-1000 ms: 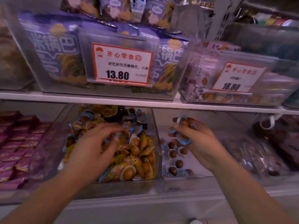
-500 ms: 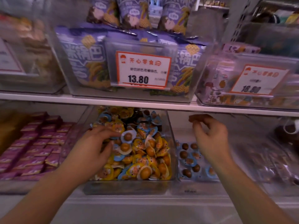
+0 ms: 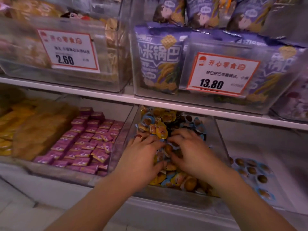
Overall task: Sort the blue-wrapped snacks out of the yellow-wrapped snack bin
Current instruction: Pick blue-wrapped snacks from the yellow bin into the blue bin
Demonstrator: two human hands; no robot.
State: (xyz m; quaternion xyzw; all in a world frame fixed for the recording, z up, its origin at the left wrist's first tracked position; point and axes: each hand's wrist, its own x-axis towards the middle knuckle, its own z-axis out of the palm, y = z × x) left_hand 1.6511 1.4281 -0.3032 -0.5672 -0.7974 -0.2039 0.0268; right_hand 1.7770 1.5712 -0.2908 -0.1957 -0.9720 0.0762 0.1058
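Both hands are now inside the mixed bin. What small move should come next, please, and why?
Probably pinch one blue-wrapped snack near the right hand and lift it toward the blue snack bin at the right. Both the right hand and the left hand lie on the pile in the mixed bin; whether either grips anything cannot be told, and blue wrappers remain among yellow ones.

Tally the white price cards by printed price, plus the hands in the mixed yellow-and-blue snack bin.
White red-bordered price card marked 2.60: 1
White red-bordered price card marked 13.80: 1
Hands in the clear plastic bin of yellow- and blue-wrapped snacks: 2, left hand and right hand
Total: 4
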